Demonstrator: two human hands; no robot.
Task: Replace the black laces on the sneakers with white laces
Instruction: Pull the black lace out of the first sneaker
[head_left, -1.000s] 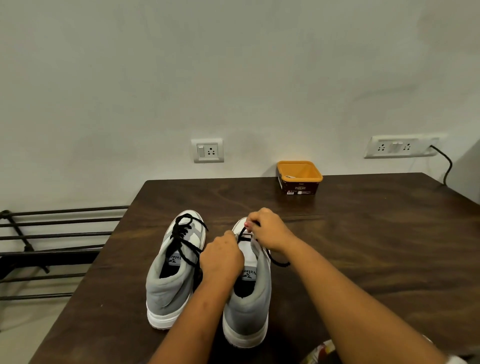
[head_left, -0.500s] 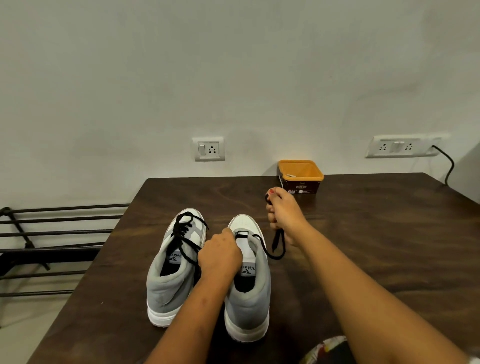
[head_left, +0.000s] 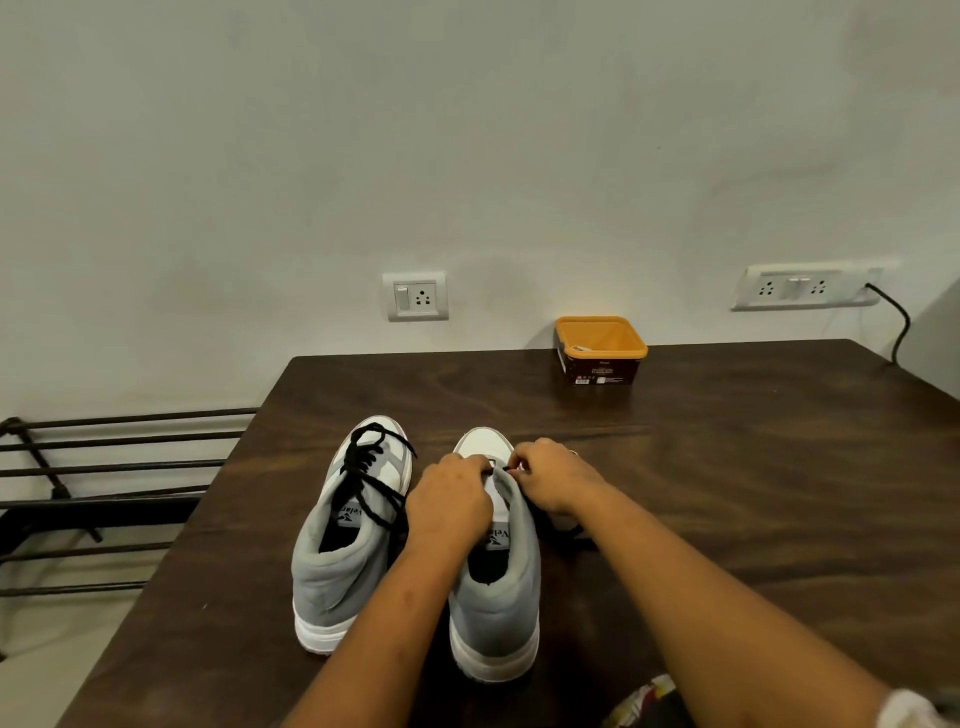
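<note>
While the left hand (head_left: 449, 499) grips the grey-and-white right sneaker (head_left: 498, 613), toe pointing away on the dark wooden table (head_left: 727, 467), the right hand (head_left: 550, 478) pinches its thin black lace (head_left: 509, 468) near the toe.

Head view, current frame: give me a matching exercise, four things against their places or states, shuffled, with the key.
Things
1. left sneaker
2. right sneaker
3. orange tub
4. black cable

Places or states
A. runs down from the socket strip at far right
B. left hand and right hand pinch at its front eyelets
C. laced in black, untouched
D. stands open at the table's far edge

Pairs: 1-C, 2-B, 3-D, 4-A
</note>
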